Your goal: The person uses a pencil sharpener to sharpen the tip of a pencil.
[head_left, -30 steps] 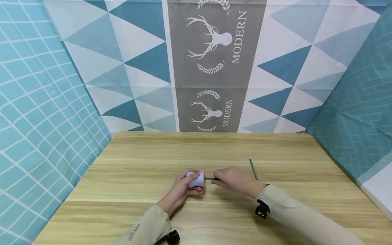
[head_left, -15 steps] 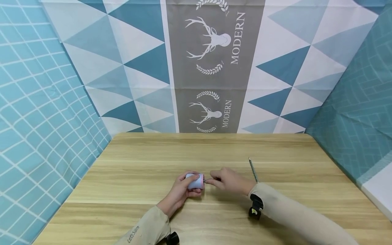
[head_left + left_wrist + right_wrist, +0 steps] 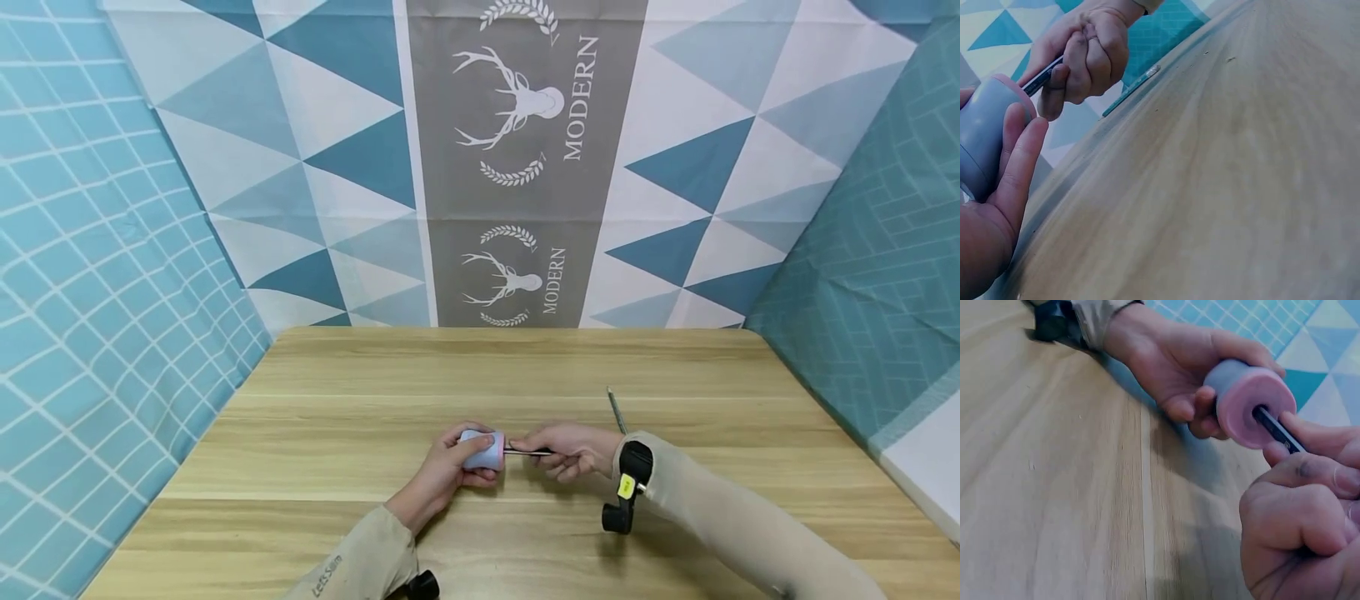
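Observation:
In the head view my left hand (image 3: pixel 442 473) grips a light-blue pencil sharpener (image 3: pixel 477 450) with a pink end. It is held on its side, the pink end facing right. A dark pencil (image 3: pixel 1279 430) goes into the round hole in that pink face, its tip hidden inside. My right hand (image 3: pixel 573 443) pinches the pencil between thumb and index finger, close to the sharpener. The other right fingers are curled in, as the left wrist view shows.
A second, dark green pencil (image 3: pixel 616 408) lies on the wooden table (image 3: pixel 337 433) beyond the right wrist. Patterned cloths (image 3: pixel 360 167) hang behind the table and along both sides. A white surface (image 3: pixel 922 467) borders the right edge.
The right hand first slid closer to the sharpener, then turned about the pencil, its wrist rolling so the wrist camera swung outward. The left hand and sharpener have hardly moved.

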Tool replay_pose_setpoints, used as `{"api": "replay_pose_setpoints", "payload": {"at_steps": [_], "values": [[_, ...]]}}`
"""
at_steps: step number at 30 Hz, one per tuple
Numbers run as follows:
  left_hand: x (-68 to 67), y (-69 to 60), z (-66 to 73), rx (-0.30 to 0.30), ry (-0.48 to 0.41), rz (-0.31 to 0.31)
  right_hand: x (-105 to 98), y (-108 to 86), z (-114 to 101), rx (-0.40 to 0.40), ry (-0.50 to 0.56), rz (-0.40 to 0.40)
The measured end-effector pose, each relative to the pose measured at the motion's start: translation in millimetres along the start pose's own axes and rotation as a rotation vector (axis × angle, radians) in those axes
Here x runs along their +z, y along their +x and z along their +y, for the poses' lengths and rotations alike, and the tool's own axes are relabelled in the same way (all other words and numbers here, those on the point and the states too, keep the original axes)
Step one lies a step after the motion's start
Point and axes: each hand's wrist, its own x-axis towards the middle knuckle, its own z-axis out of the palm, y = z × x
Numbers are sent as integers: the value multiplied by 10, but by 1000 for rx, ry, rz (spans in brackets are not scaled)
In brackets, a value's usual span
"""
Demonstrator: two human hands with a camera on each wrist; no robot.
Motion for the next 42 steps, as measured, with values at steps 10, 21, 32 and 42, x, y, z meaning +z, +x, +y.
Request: {"api": "replay_pose_setpoints", "payload": {"at_steps": [10,21,32,42], "values": [[-10,28,4,-6,-25,31,22,-159,-96,-381,-565,260],[-26,29,19,-14,-50,30,26,-168,-13,-1081,-1540,439],[-46,17,11,-27,-42,74,83,-34,33,-878,-1181,303],[-13,12,-1,-18,-31,91,40,-18,-25,-137,-21,59]]}}
